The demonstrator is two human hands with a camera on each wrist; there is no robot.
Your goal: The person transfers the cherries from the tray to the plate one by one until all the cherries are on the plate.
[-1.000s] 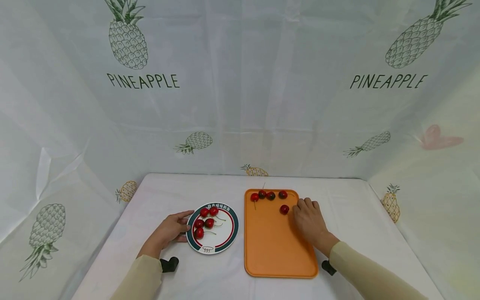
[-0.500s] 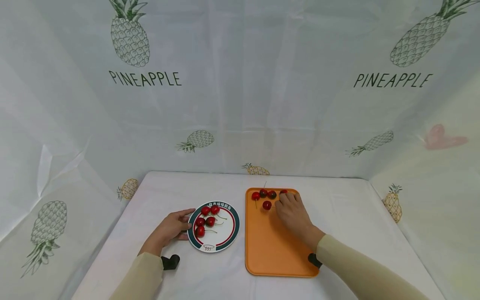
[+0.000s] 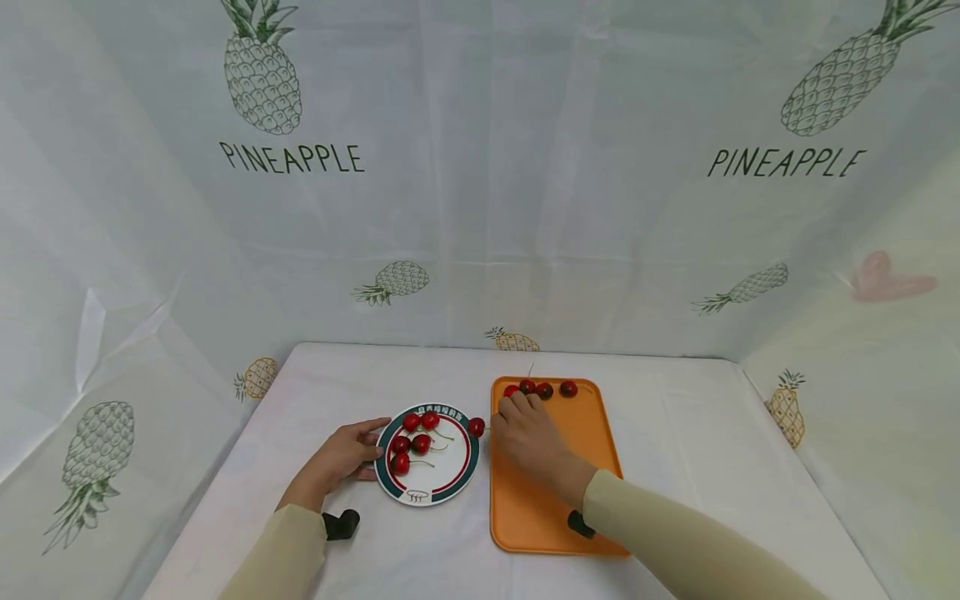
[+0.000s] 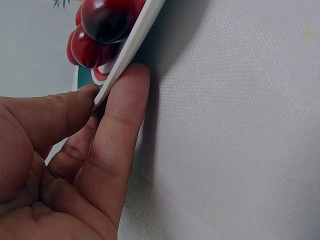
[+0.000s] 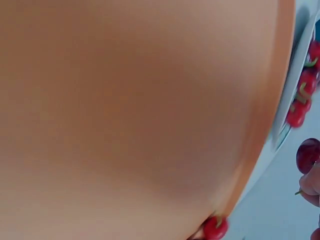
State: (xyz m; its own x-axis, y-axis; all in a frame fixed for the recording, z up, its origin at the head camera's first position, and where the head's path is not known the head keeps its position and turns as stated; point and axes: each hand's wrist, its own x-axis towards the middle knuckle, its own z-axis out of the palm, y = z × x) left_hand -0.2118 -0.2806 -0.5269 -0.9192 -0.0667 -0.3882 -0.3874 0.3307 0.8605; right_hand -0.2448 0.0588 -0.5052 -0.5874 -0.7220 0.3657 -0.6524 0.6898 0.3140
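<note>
A white plate with a teal rim [image 3: 453, 468] lies left of the orange tray [image 3: 517, 521], with several red cherries [image 3: 421, 444] on it. My left hand [image 3: 339, 454] pinches the plate's near-left edge, thumb on top and fingers [image 4: 127, 95] beneath, as the left wrist view shows. My right hand [image 3: 531, 437] is over the tray's left edge and holds a dark red cherry [image 3: 476, 427] by its stem. That cherry overlaps the plate's right rim in the head view. In the right wrist view the fingertips [image 5: 311, 181] pinch the stem beside the fruit.
Several cherries [image 3: 545, 391] lie along the tray's far end, one [image 3: 568, 389] set apart to the right. A white cloth [image 3: 660, 417] covers the table. Behind it hangs a pineapple-print curtain [image 3: 525, 208].
My right hand has moved left from the tray's right side, carrying the cherry by its stem toward the plate. My left hand keeps its grip on the plate.
</note>
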